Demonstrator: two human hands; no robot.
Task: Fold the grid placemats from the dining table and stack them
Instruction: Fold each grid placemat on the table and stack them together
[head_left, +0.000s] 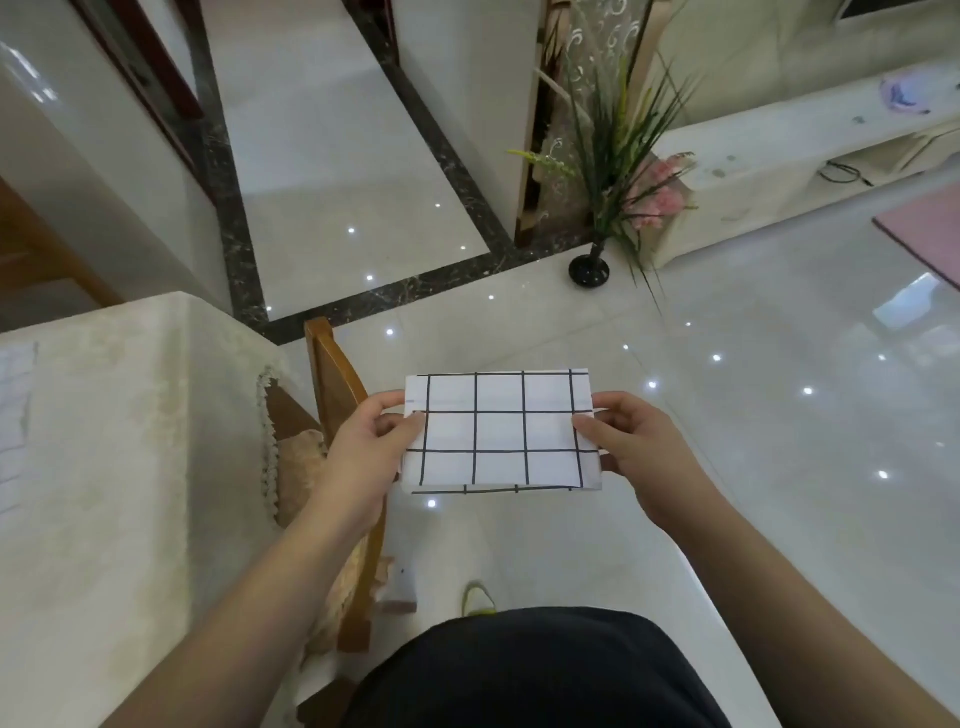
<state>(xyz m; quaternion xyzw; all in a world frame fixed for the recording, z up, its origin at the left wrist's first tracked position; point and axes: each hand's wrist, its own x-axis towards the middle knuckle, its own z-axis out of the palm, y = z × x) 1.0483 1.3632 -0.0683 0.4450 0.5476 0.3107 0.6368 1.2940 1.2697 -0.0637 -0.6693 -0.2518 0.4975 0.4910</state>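
Note:
A white placemat with a black grid (501, 431), folded into a small rectangle, is held flat in the air over the tiled floor. My left hand (363, 447) pinches its left edge, thumb on top. On the opposite edge, my right hand (631, 441) pinches it the same way. The dining table (104, 441), under a cream cloth, lies to my left. More white fabric with faint lines (13, 410) lies at the table's far left edge, partly cut off by the frame.
A wooden chair (337, 415) with a cushion is tucked against the table's right side. A black vase with green leaves and pink flowers (613, 208) stands on the floor ahead. A white cabinet (779, 171) runs along the back right.

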